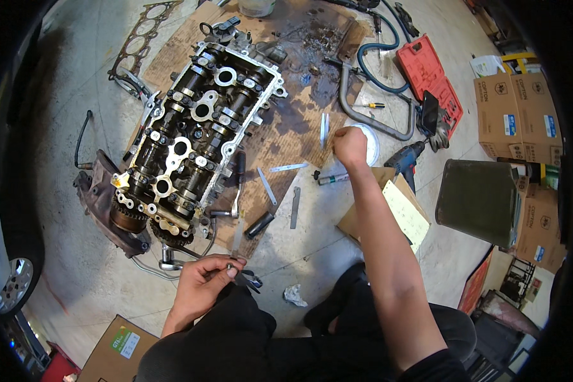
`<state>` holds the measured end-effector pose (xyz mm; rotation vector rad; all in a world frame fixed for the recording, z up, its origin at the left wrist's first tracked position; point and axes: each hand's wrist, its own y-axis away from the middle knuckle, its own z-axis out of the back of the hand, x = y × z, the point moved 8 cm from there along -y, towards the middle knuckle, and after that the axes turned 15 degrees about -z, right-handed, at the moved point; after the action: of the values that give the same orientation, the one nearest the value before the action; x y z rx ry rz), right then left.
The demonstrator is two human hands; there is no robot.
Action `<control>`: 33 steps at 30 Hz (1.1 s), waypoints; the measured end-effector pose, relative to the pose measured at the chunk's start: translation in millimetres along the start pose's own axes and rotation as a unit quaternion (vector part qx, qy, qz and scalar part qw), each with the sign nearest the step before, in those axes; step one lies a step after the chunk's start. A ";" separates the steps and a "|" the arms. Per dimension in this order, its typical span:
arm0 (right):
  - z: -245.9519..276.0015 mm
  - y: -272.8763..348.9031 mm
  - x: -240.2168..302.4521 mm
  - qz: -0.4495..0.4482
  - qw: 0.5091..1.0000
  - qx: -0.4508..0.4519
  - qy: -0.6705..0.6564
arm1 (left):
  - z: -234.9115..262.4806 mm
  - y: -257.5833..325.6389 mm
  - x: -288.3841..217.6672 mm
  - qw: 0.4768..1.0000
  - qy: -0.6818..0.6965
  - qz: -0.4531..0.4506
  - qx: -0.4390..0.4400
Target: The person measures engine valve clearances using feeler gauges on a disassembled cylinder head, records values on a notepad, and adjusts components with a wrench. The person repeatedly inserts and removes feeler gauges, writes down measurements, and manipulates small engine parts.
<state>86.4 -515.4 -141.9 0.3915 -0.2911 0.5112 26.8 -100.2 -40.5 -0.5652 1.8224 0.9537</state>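
My left hand [204, 286], low and just left of centre, pinches a set of thin metal feeler gauge blades [243, 279] fanned out between thumb and fingers. My right hand [351, 146] is closed at the edge of a round white dish [373, 143]; whatever its fingers hold is hidden. Just left of it, two loose strips [324, 130] lie on stained cardboard [305, 137]. Another strip [288, 167], a slanted strip [267, 186] and a grey blade [295, 207] lie closer to me. An engine cylinder head [204, 109] with exposed camshafts rests on the cardboard to the left.
A ratchet [236, 202] and a black handle [259, 225] lie beside the cylinder head. Right of my right arm are yellow paper [402, 213], a drill [404, 156], a red tool case [430, 76] and cardboard boxes [519, 114]. A head gasket [135, 44] lies far left.
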 end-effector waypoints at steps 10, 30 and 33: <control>-7.8 -26.9 23.5 -0.025 0.995 0.043 0.086 | -4.8 -4.2 3.6 1.000 -0.004 0.023 0.014; -18.8 -16.0 20.0 -0.033 0.998 0.022 0.057 | -9.3 -2.0 0.8 0.999 -0.010 0.017 0.030; -19.4 -7.2 21.2 -0.023 0.997 0.049 0.056 | -8.9 -1.4 2.7 1.000 -0.003 0.013 0.028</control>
<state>111.2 -504.0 -153.4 0.4619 -0.1480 0.5018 21.9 -108.2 -41.4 -0.5052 1.8501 0.9170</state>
